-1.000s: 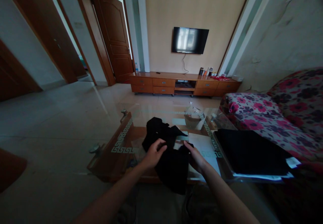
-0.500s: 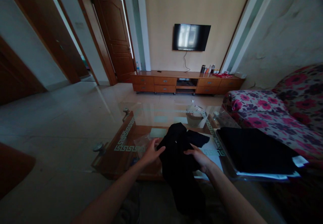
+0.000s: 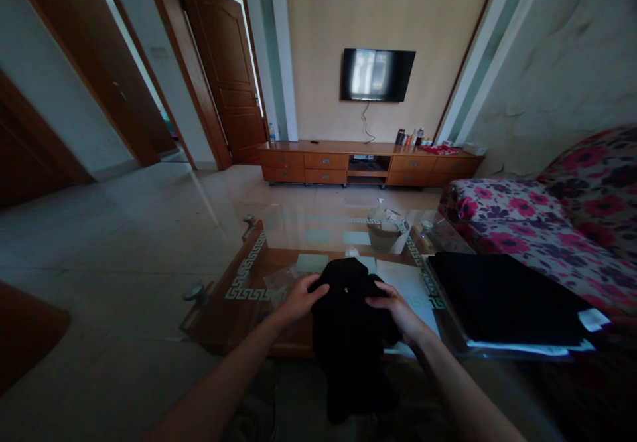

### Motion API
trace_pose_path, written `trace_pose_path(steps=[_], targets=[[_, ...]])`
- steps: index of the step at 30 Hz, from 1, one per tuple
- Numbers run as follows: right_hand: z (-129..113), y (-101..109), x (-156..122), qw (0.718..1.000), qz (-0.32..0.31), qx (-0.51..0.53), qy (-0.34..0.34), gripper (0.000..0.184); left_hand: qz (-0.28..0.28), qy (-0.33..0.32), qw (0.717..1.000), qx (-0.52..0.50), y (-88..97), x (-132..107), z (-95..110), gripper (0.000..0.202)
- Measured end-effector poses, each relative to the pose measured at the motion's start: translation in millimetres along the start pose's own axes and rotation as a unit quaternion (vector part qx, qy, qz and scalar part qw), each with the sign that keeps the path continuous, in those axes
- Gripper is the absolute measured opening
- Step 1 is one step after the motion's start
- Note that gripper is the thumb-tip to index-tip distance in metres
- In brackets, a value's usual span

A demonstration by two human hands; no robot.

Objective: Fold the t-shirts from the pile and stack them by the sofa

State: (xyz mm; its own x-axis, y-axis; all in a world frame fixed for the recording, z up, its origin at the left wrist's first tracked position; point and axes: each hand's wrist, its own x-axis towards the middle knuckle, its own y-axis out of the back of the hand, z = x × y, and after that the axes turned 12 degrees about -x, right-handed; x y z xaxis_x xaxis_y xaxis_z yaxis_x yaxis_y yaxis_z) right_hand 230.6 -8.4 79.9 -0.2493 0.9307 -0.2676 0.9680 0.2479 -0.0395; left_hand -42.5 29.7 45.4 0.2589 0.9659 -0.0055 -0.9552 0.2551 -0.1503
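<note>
A black garment (image 3: 347,326) hangs in a bunch over the near edge of a glass-topped coffee table (image 3: 249,263). My left hand (image 3: 298,299) grips its upper left side with the fingers curled into the cloth. My right hand (image 3: 398,310) grips its upper right side the same way. The cloth droops from both hands down below the table edge towards my lap. On the table to the right lies a stack of folded black cloth (image 3: 497,299) on white paper.
A small basket (image 3: 382,235) with bits of paper stands at the table's far side. A sofa with a floral cover (image 3: 537,229) runs along the right. A wooden TV cabinet (image 3: 368,163) and a wall-mounted screen (image 3: 377,75) are at the far wall, open tiled floor to the left.
The black garment was spread partly across the table; both hands have gathered it into a tighter bunch and pulled it nearer, so it hangs down between them.
</note>
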Motion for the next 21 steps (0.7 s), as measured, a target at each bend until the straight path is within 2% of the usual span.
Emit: trace_pose_path(steps=[2, 4, 6, 7, 9, 10, 12, 14, 17, 19, 21], targets=[[-10.3, 10.2, -2.4, 0.997, 0.027, 0.064, 0.044, 0.039, 0.057, -0.011, 0.987, -0.15, 5.0, 0.5, 23.7, 0.041], [-17.4, 19.6, -2.1, 0.989, 0.067, 0.116, 0.069, 0.041, 0.086, -0.012, 0.955, -0.284, 12.8, 1.1, 41.8, 0.037], [-17.1, 26.1, 2.3, 0.984, 0.087, 0.136, 0.078, 0.042, 0.097, -0.002, 0.935, -0.341, 21.7, 2.5, 46.8, 0.035], [-13.8, 28.1, 5.8, 0.984, 0.091, 0.135, 0.075, 0.041, 0.125, 0.001, 0.94, -0.318, 25.7, 3.4, 43.7, 0.034], [-2.3, 30.8, 13.9, 0.988, 0.1, 0.106, 0.05, 0.037, 0.225, 0.001, 0.956, -0.19, 31.6, 5.2, 29.3, 0.028], [4.8, 32.0, 17.7, 0.99, 0.111, 0.076, 0.031, 0.035, 0.285, 0.0, 0.953, -0.101, 33.1, 6.0, 20.1, 0.025], [18.2, 34.4, 23.4, 0.99, 0.143, 0.0, -0.006, 0.031, 0.339, 0.0, 0.941, -0.011, 32.6, 6.3, 3.3, 0.021], [26.9, 36.8, 25.5, 0.985, 0.162, -0.057, -0.022, 0.031, 0.303, 0.004, 0.952, 0.03, 27.3, 4.5, -6.6, 0.018], [29.3, 37.9, 23.5, 0.988, 0.14, -0.06, -0.015, 0.032, 0.178, -0.004, 0.969, 0.17, 11.6, -2.7, -7.1, 0.019], [26.6, 36.1, 21.1, 0.992, 0.118, -0.044, -0.012, 0.033, 0.12, -0.021, 0.954, 0.275, -1.6, -9.9, -3.1, 0.032], [23.0, 33.0, 19.1, 0.994, 0.1, -0.03, -0.018, 0.032, 0.098, -0.016, 0.938, 0.333, -14.3, -17.9, -0.2, 0.042]])
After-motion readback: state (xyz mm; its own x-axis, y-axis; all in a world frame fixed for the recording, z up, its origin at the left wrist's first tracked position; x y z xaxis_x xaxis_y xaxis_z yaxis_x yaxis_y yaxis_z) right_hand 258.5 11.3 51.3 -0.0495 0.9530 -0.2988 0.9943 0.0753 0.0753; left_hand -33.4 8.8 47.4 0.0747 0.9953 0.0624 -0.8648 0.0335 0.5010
